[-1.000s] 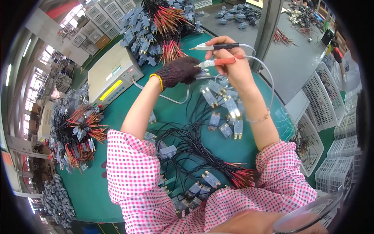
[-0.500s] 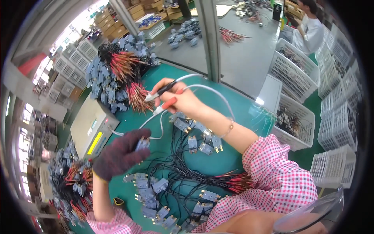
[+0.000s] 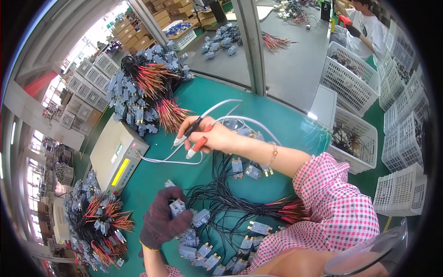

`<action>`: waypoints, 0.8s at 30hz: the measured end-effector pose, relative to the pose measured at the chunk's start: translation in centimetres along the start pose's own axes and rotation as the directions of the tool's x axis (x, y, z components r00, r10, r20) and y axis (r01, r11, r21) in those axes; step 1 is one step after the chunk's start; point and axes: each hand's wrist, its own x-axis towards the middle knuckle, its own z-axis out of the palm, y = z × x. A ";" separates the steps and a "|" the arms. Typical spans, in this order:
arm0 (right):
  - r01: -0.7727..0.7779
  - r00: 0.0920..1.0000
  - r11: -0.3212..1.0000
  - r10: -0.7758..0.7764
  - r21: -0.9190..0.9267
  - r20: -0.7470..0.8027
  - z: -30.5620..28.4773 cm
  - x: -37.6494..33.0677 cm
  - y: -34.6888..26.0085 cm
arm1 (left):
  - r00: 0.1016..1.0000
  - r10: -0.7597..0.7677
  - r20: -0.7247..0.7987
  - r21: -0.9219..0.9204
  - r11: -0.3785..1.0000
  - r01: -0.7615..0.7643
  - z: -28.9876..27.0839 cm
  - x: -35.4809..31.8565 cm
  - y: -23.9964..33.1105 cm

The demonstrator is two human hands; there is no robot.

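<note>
My left hand, in a dark knitted glove, is closed around a grey plug above the near middle of the green table. My bare right hand grips two test probes side by side, a black probe and a red probe. Their tips point down and left, apart from the plug. Grey plugs with brass pins lie beside and below my left hand. Black cables from such plugs gather into a bundle with red ends by my right sleeve.
A beige tester with a yellow display stands left, wired to the probes. Piles of corded plugs lie behind it and in front of it. A metal post rises at the back. White crates and a co-worker are right.
My left hand has moved down and right with the plug, toward the loose plugs. My right hand has lowered slightly, the probes tilting more downward. The co-worker's arm has shifted.
</note>
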 end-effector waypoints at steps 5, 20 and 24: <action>-0.018 1.000 0.999 0.017 0.029 0.018 0.2 -0.5 0.0 | 0.987 0.100 0.125 0.518 0.842 -0.151 0.7 0.2 2.6; 0.065 0.960 0.998 -0.059 -0.014 0.273 2.9 -2.5 -1.7 | 0.898 0.031 -0.438 -0.532 0.797 -0.287 3.8 2.3 -3.0; 0.052 0.923 0.996 -0.078 0.079 0.378 4.0 -3.8 -1.1 | 0.840 -0.026 -0.542 -0.483 0.828 -0.286 5.4 2.4 -1.9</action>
